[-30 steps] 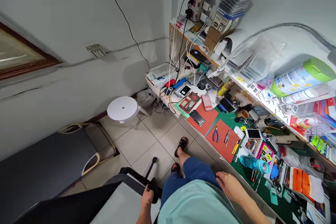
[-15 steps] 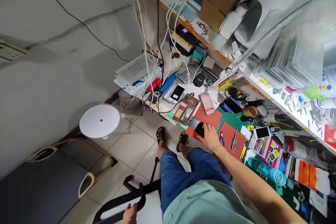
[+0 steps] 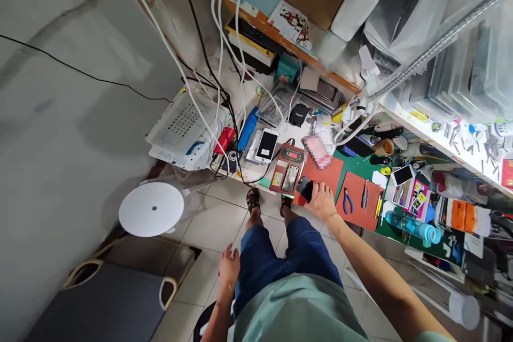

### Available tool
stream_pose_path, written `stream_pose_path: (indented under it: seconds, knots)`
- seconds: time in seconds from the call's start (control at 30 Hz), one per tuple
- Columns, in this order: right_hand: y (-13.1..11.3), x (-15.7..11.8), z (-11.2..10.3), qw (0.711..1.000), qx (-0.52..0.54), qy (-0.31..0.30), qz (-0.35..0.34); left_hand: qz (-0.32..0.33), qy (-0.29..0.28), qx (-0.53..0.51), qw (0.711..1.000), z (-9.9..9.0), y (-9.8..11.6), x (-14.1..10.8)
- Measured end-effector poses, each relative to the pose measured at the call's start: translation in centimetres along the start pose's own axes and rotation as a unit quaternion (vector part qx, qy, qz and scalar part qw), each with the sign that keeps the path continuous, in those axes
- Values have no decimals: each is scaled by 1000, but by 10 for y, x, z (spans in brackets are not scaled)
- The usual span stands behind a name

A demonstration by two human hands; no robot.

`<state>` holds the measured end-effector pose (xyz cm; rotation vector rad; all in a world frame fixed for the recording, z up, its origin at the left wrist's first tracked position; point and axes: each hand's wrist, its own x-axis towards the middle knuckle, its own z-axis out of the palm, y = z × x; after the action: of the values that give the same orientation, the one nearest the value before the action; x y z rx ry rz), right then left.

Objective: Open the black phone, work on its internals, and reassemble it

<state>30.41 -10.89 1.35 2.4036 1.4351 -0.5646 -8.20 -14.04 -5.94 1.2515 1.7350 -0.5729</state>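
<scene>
At the bench's front edge my right hand is closed on a dark phone, which lies over a red-brown mat. Left of it is a brown device with a small red display. A pinkish blurred item lies just behind the phone. My left hand hangs beside my left thigh, away from the bench, with its fingers apart and nothing in it. A white phone with a dark screen rests farther left on the bench.
Blue-handled pliers and a screwdriver lie on another red-brown mat at right, near a blue bottle. White cables hang over the bench's left part. A round white stool stands at left, a grey folding bed below it.
My left hand has come off the black chair arm and moved up beside my thigh. The phone under my right hand has turned and shows less of its surface. The view has shifted toward the bench.
</scene>
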Motion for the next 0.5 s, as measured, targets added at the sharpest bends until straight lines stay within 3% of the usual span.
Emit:
stream_pose_path:
  seconds: [0.1,0.2,0.27,0.37,0.5]
  knots:
    - [-4,-19,-4,999,16,-12,42,97,-25,-121,988,-11,55,0]
    - [-11,-51,-12,998,37,-11,56,180,-99,-235,950,-12,108,-24]
    - [-21,-74,-19,995,84,21,45,218,-134,-298,920,-13,137,-44]
    - [-41,-99,-27,984,163,71,13,232,-137,-364,891,-22,168,-63]
    - [-66,-104,-22,978,197,64,13,204,-107,-411,882,-35,185,-57]
